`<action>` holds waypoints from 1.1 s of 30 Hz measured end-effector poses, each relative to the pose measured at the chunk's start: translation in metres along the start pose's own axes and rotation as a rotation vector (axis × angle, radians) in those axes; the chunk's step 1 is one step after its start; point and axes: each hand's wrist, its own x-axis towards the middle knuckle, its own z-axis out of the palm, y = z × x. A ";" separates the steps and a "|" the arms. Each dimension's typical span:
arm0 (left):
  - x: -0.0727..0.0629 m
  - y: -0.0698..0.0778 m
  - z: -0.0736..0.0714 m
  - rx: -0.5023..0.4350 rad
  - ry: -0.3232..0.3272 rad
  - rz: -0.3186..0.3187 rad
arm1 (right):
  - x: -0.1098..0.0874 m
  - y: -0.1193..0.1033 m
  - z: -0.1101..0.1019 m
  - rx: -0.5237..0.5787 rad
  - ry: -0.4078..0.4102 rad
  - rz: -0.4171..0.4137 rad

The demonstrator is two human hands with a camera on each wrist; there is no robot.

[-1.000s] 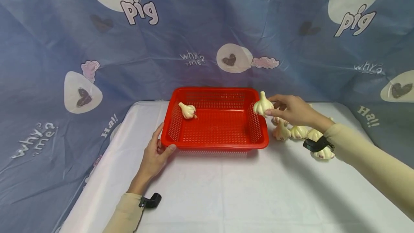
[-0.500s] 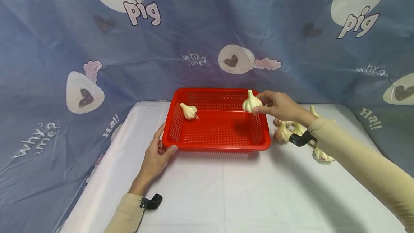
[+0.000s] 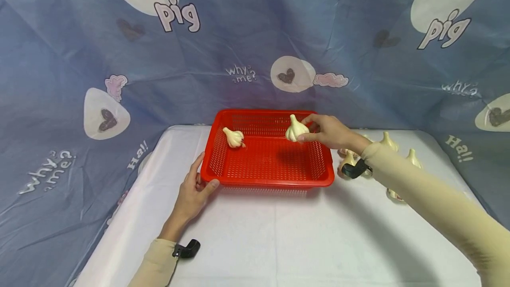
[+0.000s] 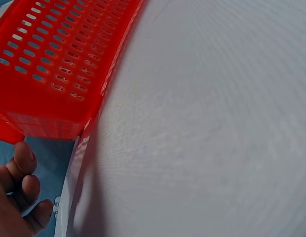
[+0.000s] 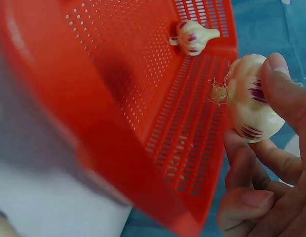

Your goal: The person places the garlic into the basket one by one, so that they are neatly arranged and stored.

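Over the right part of a red plastic basket (image 3: 267,182), my right hand (image 3: 330,133) pinches a white garlic bulb (image 3: 295,131) between thumb and fingers, stem up. Purple streaks and a rooty base show on this held garlic bulb (image 5: 254,101) in the right wrist view. A second garlic bulb (image 3: 234,138) lies inside the basket near its left wall. At the basket's front left corner, my left hand (image 3: 192,196) holds the rim, thumb at the front edge and fingers along the left side. In the left wrist view its fingers (image 4: 25,158) sit just under the rim.
Several more garlic bulbs (image 3: 388,141) stand on the white-covered table (image 3: 247,238) right of the basket, some hidden behind the right forearm (image 3: 422,189). A blue printed cloth (image 3: 223,34) hangs close behind the basket.
My right hand has carried the garlic bulb leftward from the basket's right edge to above its inside. The left hand stays at the corner. The view has shifted slightly.
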 end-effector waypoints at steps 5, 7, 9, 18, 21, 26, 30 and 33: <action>0.000 -0.001 0.000 -0.010 0.004 0.003 | 0.013 -0.004 0.010 -0.002 -0.026 0.000; -0.001 -0.001 0.000 -0.002 0.007 0.003 | 0.017 -0.005 0.013 -0.003 -0.030 -0.009; -0.001 -0.001 0.000 0.004 0.010 0.002 | 0.022 -0.005 0.017 0.000 -0.034 -0.019; 0.000 -0.001 -0.003 0.035 0.015 0.012 | 0.040 -0.009 0.023 0.001 -0.039 -0.042; 0.001 0.000 -0.003 0.025 0.011 0.015 | 0.046 -0.011 0.023 0.008 -0.044 -0.024; 0.001 0.000 -0.004 0.015 0.001 0.012 | 0.054 -0.012 0.027 0.020 -0.065 0.002; 0.001 -0.001 -0.004 0.023 -0.002 0.008 | 0.059 -0.012 0.031 0.018 -0.074 0.008; 0.001 -0.001 -0.005 0.039 -0.004 0.011 | 0.063 -0.010 0.033 0.019 -0.076 0.003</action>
